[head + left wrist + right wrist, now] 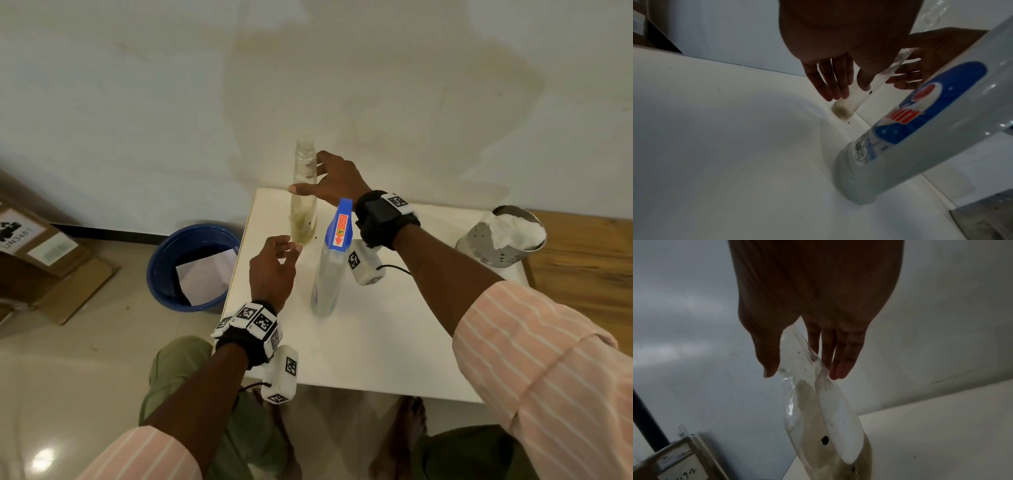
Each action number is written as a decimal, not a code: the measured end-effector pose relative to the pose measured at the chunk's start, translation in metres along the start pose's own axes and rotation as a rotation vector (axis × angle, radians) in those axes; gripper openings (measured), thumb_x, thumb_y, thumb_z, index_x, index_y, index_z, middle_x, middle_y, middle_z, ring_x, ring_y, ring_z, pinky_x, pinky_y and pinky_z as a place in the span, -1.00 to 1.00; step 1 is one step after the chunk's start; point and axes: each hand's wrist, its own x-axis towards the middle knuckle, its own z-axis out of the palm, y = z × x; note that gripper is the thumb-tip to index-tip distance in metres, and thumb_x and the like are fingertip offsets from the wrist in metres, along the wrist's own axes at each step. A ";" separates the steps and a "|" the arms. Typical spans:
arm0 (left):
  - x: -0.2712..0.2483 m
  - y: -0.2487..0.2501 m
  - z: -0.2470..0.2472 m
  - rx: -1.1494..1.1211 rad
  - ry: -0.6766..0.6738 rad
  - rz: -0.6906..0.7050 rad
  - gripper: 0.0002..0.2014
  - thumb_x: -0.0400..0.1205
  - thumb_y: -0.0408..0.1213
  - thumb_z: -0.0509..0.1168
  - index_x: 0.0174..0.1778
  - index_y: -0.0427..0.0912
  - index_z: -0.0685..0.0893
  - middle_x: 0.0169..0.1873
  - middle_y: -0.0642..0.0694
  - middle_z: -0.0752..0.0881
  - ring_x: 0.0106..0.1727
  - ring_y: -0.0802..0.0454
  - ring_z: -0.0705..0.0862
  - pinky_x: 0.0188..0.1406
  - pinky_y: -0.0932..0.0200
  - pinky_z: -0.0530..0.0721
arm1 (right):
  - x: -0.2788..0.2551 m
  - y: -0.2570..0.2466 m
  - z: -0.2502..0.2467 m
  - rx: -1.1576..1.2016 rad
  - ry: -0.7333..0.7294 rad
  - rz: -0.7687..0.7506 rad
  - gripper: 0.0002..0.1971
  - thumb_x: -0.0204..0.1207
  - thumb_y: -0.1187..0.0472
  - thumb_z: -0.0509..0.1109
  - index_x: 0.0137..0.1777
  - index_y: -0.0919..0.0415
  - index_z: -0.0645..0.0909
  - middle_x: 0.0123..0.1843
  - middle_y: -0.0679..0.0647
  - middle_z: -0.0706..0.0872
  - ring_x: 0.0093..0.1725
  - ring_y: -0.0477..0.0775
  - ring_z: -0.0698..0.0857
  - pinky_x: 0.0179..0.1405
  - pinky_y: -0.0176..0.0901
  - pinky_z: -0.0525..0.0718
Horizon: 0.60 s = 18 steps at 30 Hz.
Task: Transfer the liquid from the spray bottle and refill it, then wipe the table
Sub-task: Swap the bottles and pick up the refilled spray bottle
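A tall clear bottle (303, 192) with no cap and a little yellowish liquid stands near the far left corner of the white table (394, 325). My right hand (325, 178) reaches around its upper part, thumb on one side and straight fingers on the other. The right wrist view shows the clear bottle (818, 410) between the thumb and fingers of the right hand (801, 374), without a clear grip. My left hand (279, 253) hovers by the bottle's base and holds nothing. A spray bottle (334, 260) with a blue trigger head stands just right of my left hand, close in the left wrist view as the spray bottle (910, 138).
A perforated steel canister (479, 246) holding a white cloth (513, 229) stands at the table's far right corner. On the floor to the left are a blue bucket (161, 274) with white paper in it and cardboard boxes (37, 246). A wooden surface (582, 260) adjoins the table's right side.
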 end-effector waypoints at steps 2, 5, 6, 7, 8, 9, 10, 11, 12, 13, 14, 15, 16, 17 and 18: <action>-0.002 0.000 0.002 0.013 -0.006 0.004 -0.65 0.62 -0.15 0.33 0.28 -0.22 0.59 0.16 -0.13 0.75 0.04 0.17 0.63 0.06 0.30 0.55 | -0.001 0.002 0.000 0.002 -0.009 -0.007 -0.32 0.32 -0.22 0.54 0.32 0.16 0.51 0.24 0.06 0.70 0.18 0.08 0.69 0.16 -0.10 0.61; -0.005 -0.001 0.004 0.027 -0.026 0.001 -0.65 0.61 -0.17 0.34 0.28 -0.22 0.59 0.17 -0.12 0.75 0.04 0.16 0.64 0.05 0.32 0.54 | -0.001 0.002 -0.002 -0.002 -0.025 -0.009 -0.31 0.33 -0.21 0.54 0.34 0.19 0.50 0.27 0.08 0.69 0.18 0.08 0.67 0.19 -0.10 0.61; -0.006 -0.002 0.005 0.028 -0.034 0.005 -0.65 0.61 -0.18 0.35 0.28 -0.22 0.59 0.17 -0.12 0.75 0.06 0.12 0.67 0.07 0.31 0.56 | -0.001 0.002 -0.003 -0.008 -0.029 -0.007 -0.30 0.32 -0.21 0.54 0.34 0.19 0.50 0.27 0.09 0.69 0.18 0.09 0.68 0.20 -0.09 0.62; -0.007 -0.003 0.005 0.027 -0.041 0.009 -0.65 0.61 -0.19 0.36 0.28 -0.22 0.59 0.17 -0.12 0.75 0.08 0.08 0.70 0.10 0.28 0.59 | -0.001 0.002 -0.004 -0.012 -0.031 -0.006 -0.30 0.31 -0.22 0.55 0.34 0.19 0.50 0.26 0.08 0.69 0.18 0.08 0.68 0.20 -0.09 0.62; -0.007 -0.003 0.006 0.024 -0.047 0.010 -0.65 0.61 -0.20 0.36 0.28 -0.22 0.59 0.17 -0.12 0.75 0.08 0.07 0.70 0.14 0.25 0.61 | -0.001 0.003 -0.005 -0.015 -0.034 -0.002 -0.29 0.30 -0.23 0.55 0.33 0.18 0.50 0.26 0.07 0.69 0.17 0.07 0.68 0.20 -0.10 0.62; -0.008 -0.002 0.006 0.022 -0.052 0.009 -0.65 0.61 -0.21 0.36 0.29 -0.23 0.59 0.17 -0.12 0.75 0.06 0.09 0.69 0.16 0.21 0.62 | -0.002 0.004 -0.006 -0.013 -0.034 0.005 -0.28 0.28 -0.24 0.56 0.33 0.17 0.50 0.26 0.06 0.69 0.15 0.05 0.68 0.17 -0.13 0.62; -0.008 -0.002 0.006 0.022 -0.054 0.008 -0.65 0.61 -0.22 0.37 0.29 -0.23 0.59 0.17 -0.12 0.75 0.04 0.13 0.67 0.17 0.20 0.62 | -0.002 0.004 -0.008 -0.007 -0.033 0.015 -0.27 0.28 -0.24 0.56 0.33 0.17 0.50 0.26 0.05 0.69 0.12 0.03 0.68 0.14 -0.17 0.62; -0.009 -0.001 0.006 0.027 -0.055 0.014 -0.65 0.60 -0.24 0.37 0.29 -0.23 0.59 0.17 -0.12 0.75 0.03 0.15 0.66 0.17 0.20 0.62 | -0.004 0.004 -0.009 0.002 -0.027 0.027 -0.27 0.27 -0.25 0.56 0.34 0.16 0.49 0.26 0.05 0.69 0.09 0.00 0.67 0.10 -0.19 0.60; -0.010 -0.001 0.005 0.036 -0.060 0.026 -0.66 0.60 -0.26 0.37 0.29 -0.23 0.59 0.17 -0.12 0.75 0.02 0.16 0.65 0.16 0.23 0.62 | -0.006 0.004 -0.011 0.009 -0.015 0.039 -0.26 0.27 -0.24 0.56 0.34 0.17 0.49 0.26 0.04 0.69 0.06 -0.03 0.65 0.09 -0.21 0.59; -0.011 -0.001 0.004 0.046 -0.072 0.037 -0.65 0.59 -0.30 0.38 0.30 -0.23 0.58 0.17 -0.12 0.75 0.01 0.16 0.65 0.13 0.26 0.60 | -0.008 0.006 -0.014 0.015 0.006 0.047 -0.27 0.28 -0.23 0.56 0.34 0.18 0.50 0.26 0.04 0.69 0.06 -0.04 0.65 0.10 -0.21 0.60; -0.013 -0.001 0.003 0.059 -0.096 0.040 -0.63 0.58 -0.34 0.39 0.31 -0.22 0.57 0.18 -0.11 0.75 0.02 0.17 0.65 0.10 0.30 0.58 | -0.012 0.008 -0.016 0.021 0.040 0.052 -0.30 0.30 -0.20 0.56 0.33 0.19 0.51 0.25 0.05 0.69 0.06 -0.05 0.65 0.12 -0.20 0.60; -0.014 -0.001 0.002 0.072 -0.132 0.033 -0.59 0.55 -0.39 0.41 0.32 -0.21 0.56 0.20 -0.09 0.74 0.03 0.18 0.63 0.07 0.34 0.55 | -0.018 0.012 -0.020 0.032 0.087 0.056 -0.36 0.33 -0.15 0.57 0.30 0.20 0.54 0.22 0.05 0.71 0.06 -0.05 0.65 0.15 -0.17 0.62; -0.017 -0.002 0.000 0.085 -0.177 0.024 -0.55 0.52 -0.43 0.42 0.34 -0.19 0.54 0.22 -0.07 0.72 0.06 0.19 0.62 0.04 0.37 0.52 | -0.024 0.017 -0.023 0.057 0.143 0.061 -0.44 0.35 -0.07 0.58 0.26 0.21 0.57 0.19 0.05 0.72 0.06 -0.05 0.67 0.16 -0.15 0.64; -0.019 -0.003 -0.001 0.098 -0.229 0.025 -0.49 0.48 -0.44 0.45 0.35 -0.18 0.53 0.23 -0.05 0.71 0.09 0.19 0.61 0.01 0.40 0.51 | -0.032 0.024 -0.026 0.097 0.197 0.071 -0.53 0.35 0.06 0.59 0.21 0.21 0.60 0.15 0.06 0.75 0.06 -0.03 0.70 0.15 -0.13 0.68; -0.023 -0.004 -0.003 0.111 -0.285 0.040 -0.44 0.44 -0.43 0.49 0.36 -0.17 0.52 0.24 -0.04 0.70 0.13 0.17 0.61 0.01 0.40 0.52 | -0.041 0.030 -0.029 0.145 0.231 0.089 -0.61 0.35 0.21 0.57 0.17 0.21 0.62 0.12 0.07 0.77 0.07 0.01 0.74 0.13 -0.09 0.72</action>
